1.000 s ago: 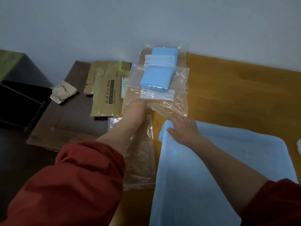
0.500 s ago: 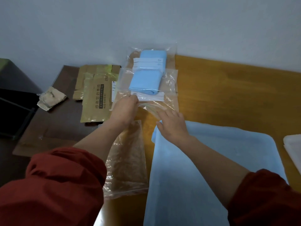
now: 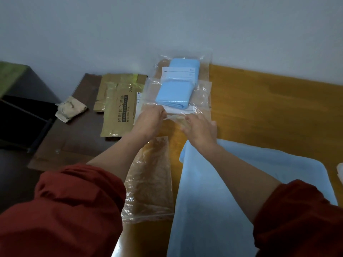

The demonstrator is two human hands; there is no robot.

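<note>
**Operator:** Report the position of the bag.

**Inspector:** The bag (image 3: 202, 97) lay flat on the table (image 3: 269, 112), close to the wall (image 3: 167, 25), with its open end toward the person. A folded blue cloth (image 3: 174, 93) sat inside it. A second pack (image 3: 184, 66) lay partly under its far end, against the wall.

**Operator:** Left hand?

**Inspector:** The left hand (image 3: 148, 123) was at the bag's near left corner. Its fingers were curled and pinched the film edge.

**Operator:** Right hand?

**Inspector:** The right hand (image 3: 201, 130) was at the near right part of the same edge. Its fingers (image 3: 188, 120) were spread and nearly straight, with the tips against the film. It could not be determined whether the tips were inside the opening or on top of it.

**Operator:** Adjacent items?

**Inspector:** An empty bag (image 3: 148, 179) lay flat under the left forearm. A blue sheet (image 3: 232, 201) was spread under the right forearm, just beside the empty bag. Brown envelopes (image 3: 117, 108) lay on the dark table (image 3: 74, 145) to the left, meeting the bag's left edge. A crumpled wrapper (image 3: 71, 109) lay further left, apart from the envelopes. Both sleeves (image 3: 65, 210) were red and pushed up the forearms.
</note>
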